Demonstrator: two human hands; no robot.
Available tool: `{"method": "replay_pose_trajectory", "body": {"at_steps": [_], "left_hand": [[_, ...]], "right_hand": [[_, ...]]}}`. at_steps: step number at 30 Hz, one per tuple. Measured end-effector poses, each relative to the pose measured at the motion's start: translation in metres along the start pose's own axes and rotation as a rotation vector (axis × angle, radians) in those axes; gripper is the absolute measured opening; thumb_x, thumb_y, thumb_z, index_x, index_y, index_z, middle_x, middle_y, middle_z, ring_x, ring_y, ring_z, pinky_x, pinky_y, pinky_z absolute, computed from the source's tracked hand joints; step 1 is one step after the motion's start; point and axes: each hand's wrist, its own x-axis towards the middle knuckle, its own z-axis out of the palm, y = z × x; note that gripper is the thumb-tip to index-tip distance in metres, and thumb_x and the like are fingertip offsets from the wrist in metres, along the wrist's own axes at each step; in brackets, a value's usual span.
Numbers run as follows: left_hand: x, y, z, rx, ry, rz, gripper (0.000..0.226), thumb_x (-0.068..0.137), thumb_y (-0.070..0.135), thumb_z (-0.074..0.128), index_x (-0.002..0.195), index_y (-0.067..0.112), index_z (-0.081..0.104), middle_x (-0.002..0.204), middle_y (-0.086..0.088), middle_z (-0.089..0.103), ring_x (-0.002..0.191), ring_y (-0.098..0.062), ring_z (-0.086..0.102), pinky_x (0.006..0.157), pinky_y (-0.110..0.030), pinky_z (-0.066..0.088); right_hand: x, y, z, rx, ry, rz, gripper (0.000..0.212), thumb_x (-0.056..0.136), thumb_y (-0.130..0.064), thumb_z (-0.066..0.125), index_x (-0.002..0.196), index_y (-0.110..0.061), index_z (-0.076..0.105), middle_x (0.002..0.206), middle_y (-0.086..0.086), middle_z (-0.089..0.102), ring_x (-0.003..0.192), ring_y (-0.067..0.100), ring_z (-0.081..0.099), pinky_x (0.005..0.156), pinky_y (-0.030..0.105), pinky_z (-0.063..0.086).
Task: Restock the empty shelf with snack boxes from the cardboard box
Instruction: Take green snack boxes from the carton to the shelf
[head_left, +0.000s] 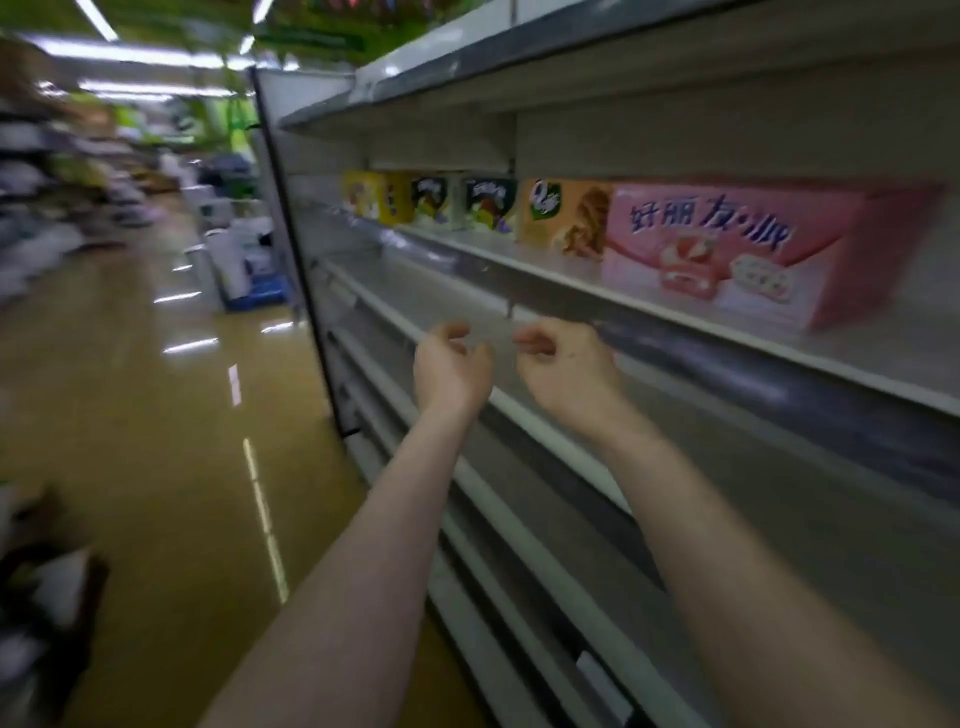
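Five snack boxes along shelf, nearest pink.

Left hand, right hand curled near shelf.

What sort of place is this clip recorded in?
Most likely a supermarket aisle: long tiered metal shelving, a row of snack boxes on one shelf, a glossy floor and strip lights.
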Motion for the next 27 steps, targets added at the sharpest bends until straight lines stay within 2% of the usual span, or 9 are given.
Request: {"method": "replay_pose_trajectory", "body": {"at_steps": [3, 6, 10, 13, 16, 19, 22, 24, 27], "left_hand": [[-0.044, -0.042, -0.027, -0.052, 0.096, -0.17, 0.022, 0.088, 0.016, 0.064, 0.11, 0.015, 0.059, 0.098, -0.006, 0.061, 0.103, -0.029, 0.062, 0.093, -0.038, 0.05], [-0.094, -0.073, -0.059, -0.083, 0.204, -0.312, 0.025, 0.085, 0.014, 0.065, 0.109, 0.016, 0.06, 0.104, -0.007, 0.064, 0.102, -0.027, 0.062, 0.095, -0.041, 0.051], [-0.151, -0.102, -0.109, -0.045, 0.362, -0.426, 0.03, 0.087, 0.013, 0.064, 0.117, 0.013, 0.061, 0.107, -0.007, 0.063, 0.099, -0.025, 0.062, 0.087, -0.032, 0.051], [-0.187, -0.118, -0.145, -0.006, 0.463, -0.489, 0.03, 0.089, 0.015, 0.063, 0.119, 0.013, 0.06, 0.102, -0.002, 0.059, 0.092, -0.019, 0.057, 0.078, -0.026, 0.044], [-0.218, -0.132, -0.176, 0.024, 0.55, -0.55, 0.031, 0.089, 0.015, 0.063, 0.12, 0.012, 0.06, 0.101, 0.0, 0.057, 0.092, -0.017, 0.055, 0.077, -0.024, 0.041], [-0.244, -0.146, -0.205, 0.023, 0.61, -0.609, 0.035, 0.089, 0.014, 0.063, 0.123, 0.011, 0.059, 0.106, -0.002, 0.059, 0.099, -0.019, 0.057, 0.083, -0.024, 0.043], [-0.269, -0.154, -0.232, -0.005, 0.626, -0.669, 0.037, 0.09, 0.014, 0.061, 0.127, 0.012, 0.057, 0.115, -0.002, 0.06, 0.105, -0.02, 0.057, 0.095, -0.031, 0.047], [-0.286, -0.163, -0.255, -0.027, 0.677, -0.717, 0.035, 0.092, 0.014, 0.06, 0.126, 0.013, 0.056, 0.117, 0.001, 0.056, 0.099, -0.017, 0.055, 0.086, -0.029, 0.048], [-0.317, -0.185, -0.289, -0.084, 0.746, -0.827, 0.027, 0.093, 0.017, 0.06, 0.12, 0.02, 0.055, 0.106, 0.002, 0.059, 0.078, -0.011, 0.056, 0.06, -0.021, 0.045]], "right_hand": [[-0.047, 0.005, 0.035, 0.134, -0.12, 0.021, 0.026, 0.086, -0.008, 0.058, 0.109, -0.012, 0.07, 0.109, 0.006, 0.071, 0.104, 0.022, 0.065, 0.094, 0.033, 0.049], [-0.1, 0.005, 0.064, 0.25, -0.289, 0.035, 0.026, 0.087, -0.01, 0.06, 0.11, -0.011, 0.07, 0.107, 0.004, 0.07, 0.103, 0.019, 0.064, 0.09, 0.028, 0.049], [-0.162, -0.005, 0.093, 0.32, -0.512, 0.04, 0.024, 0.089, -0.009, 0.058, 0.11, -0.013, 0.07, 0.104, 0.0, 0.069, 0.1, 0.014, 0.062, 0.087, 0.024, 0.047], [-0.193, -0.018, 0.107, 0.301, -0.621, -0.002, 0.027, 0.091, -0.011, 0.057, 0.115, -0.013, 0.068, 0.112, -0.001, 0.066, 0.102, 0.009, 0.057, 0.085, 0.017, 0.04], [-0.218, -0.035, 0.119, 0.293, -0.713, -0.037, 0.026, 0.092, -0.014, 0.058, 0.115, -0.016, 0.067, 0.112, -0.004, 0.065, 0.103, 0.008, 0.056, 0.086, 0.018, 0.039], [-0.242, -0.049, 0.134, 0.303, -0.796, -0.054, 0.025, 0.091, -0.012, 0.058, 0.114, -0.015, 0.068, 0.11, -0.001, 0.067, 0.102, 0.01, 0.059, 0.084, 0.017, 0.04], [-0.265, -0.061, 0.149, 0.291, -0.89, -0.076, 0.025, 0.093, -0.011, 0.057, 0.116, -0.014, 0.066, 0.106, -0.005, 0.063, 0.099, 0.007, 0.056, 0.083, 0.017, 0.039], [-0.286, -0.071, 0.164, 0.282, -0.944, -0.095, 0.024, 0.093, -0.011, 0.057, 0.114, -0.015, 0.067, 0.104, -0.005, 0.062, 0.097, 0.006, 0.055, 0.082, 0.017, 0.038], [-0.325, -0.082, 0.189, 0.268, -1.028, -0.089, 0.021, 0.092, -0.012, 0.058, 0.11, -0.017, 0.069, 0.102, -0.004, 0.064, 0.099, 0.01, 0.059, 0.082, 0.02, 0.042]]}}
